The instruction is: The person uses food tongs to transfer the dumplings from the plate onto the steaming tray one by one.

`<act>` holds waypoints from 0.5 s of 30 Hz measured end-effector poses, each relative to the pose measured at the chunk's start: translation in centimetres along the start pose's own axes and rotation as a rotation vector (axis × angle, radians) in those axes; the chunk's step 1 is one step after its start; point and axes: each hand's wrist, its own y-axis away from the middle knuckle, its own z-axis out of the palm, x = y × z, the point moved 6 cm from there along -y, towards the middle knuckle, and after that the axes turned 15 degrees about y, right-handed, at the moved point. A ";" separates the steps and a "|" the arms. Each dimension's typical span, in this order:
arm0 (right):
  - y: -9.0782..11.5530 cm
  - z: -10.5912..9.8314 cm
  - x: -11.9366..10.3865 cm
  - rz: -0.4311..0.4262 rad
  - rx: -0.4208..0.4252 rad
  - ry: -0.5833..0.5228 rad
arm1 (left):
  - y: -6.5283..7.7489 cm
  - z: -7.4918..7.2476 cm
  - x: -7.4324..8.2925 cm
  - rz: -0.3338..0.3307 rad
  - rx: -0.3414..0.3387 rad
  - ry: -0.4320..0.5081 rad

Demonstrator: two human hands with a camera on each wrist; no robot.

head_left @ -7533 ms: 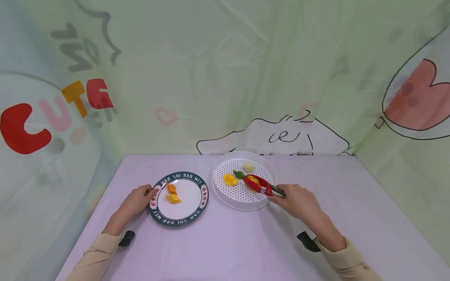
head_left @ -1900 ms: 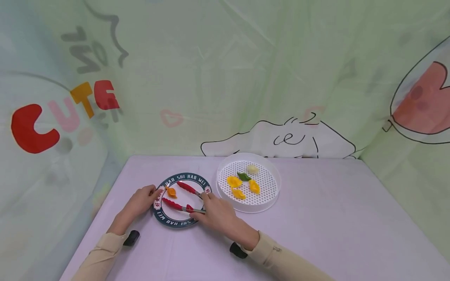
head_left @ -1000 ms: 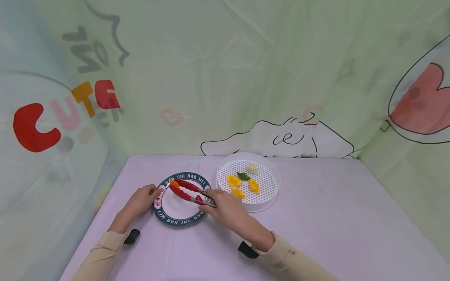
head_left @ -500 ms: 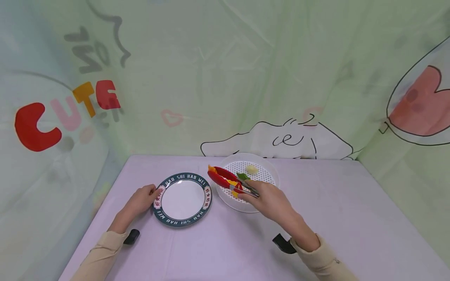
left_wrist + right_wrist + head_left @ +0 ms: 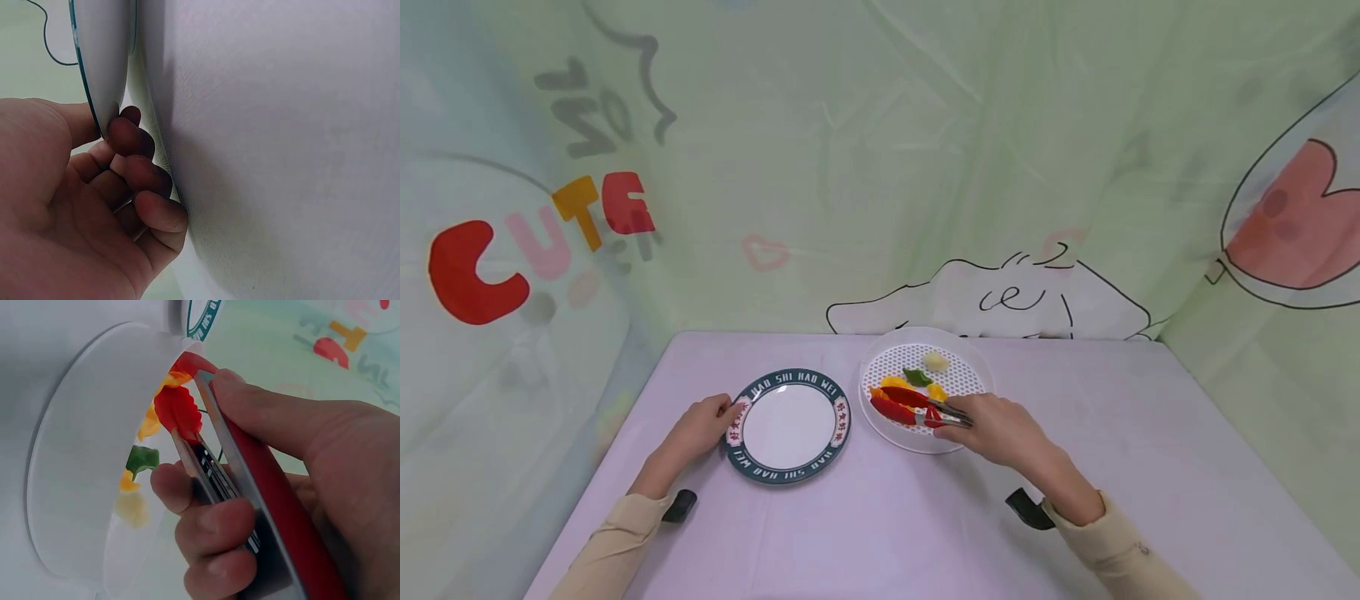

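My left hand (image 5: 694, 432) pinches the rim of a round plate (image 5: 786, 427) with a dark green lettered border, fingers curled beneath it in the left wrist view (image 5: 140, 169). Nothing lies on the plate. My right hand (image 5: 1003, 433) grips red-tipped metal tongs (image 5: 895, 410), held nearly closed over a white perforated steamer basket (image 5: 917, 442). An orange dumpling-shaped piece (image 5: 875, 392) shows at their tips, by the basket's left side. Inside the basket are a green piece (image 5: 917, 377), a pale piece (image 5: 936, 362) and yellow pieces (image 5: 937, 392), partly hidden by the tongs.
A pale lilac cloth covers the table (image 5: 850, 533). Behind it hangs a green printed curtain (image 5: 790, 167), close to the basket's far side. Plate and basket stand side by side with a narrow gap.
The tongs took the last orange piece off the plate and carried it right to the basket. Lately they have lowered and shifted slightly right. My left hand stays on the plate rim.
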 end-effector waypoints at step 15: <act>-0.7 1.0 0.8 0.031 -0.040 0.036 | -0.1 0.0 0.0 0.015 0.004 -0.006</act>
